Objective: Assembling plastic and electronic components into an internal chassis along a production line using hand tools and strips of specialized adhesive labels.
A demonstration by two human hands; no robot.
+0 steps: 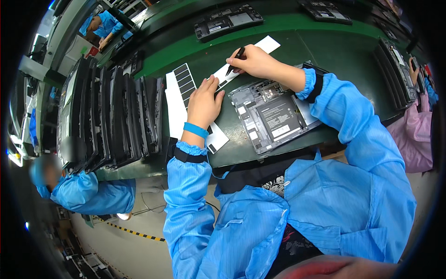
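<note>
At upper centre, the right hand [254, 61] grips a black pointed tool [239, 53] over a white strip sheet [268, 45]; the left hand [204, 107] lies open on it; the green workbench [330, 53] carries upright laptop bases [107, 116] at left; striped tape [134, 232] crosses the floor [118, 249], lower left.

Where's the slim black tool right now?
Head view, upper centre: the slim black tool is in the right hand, tip by the white strip beyond the left hand.
</note>
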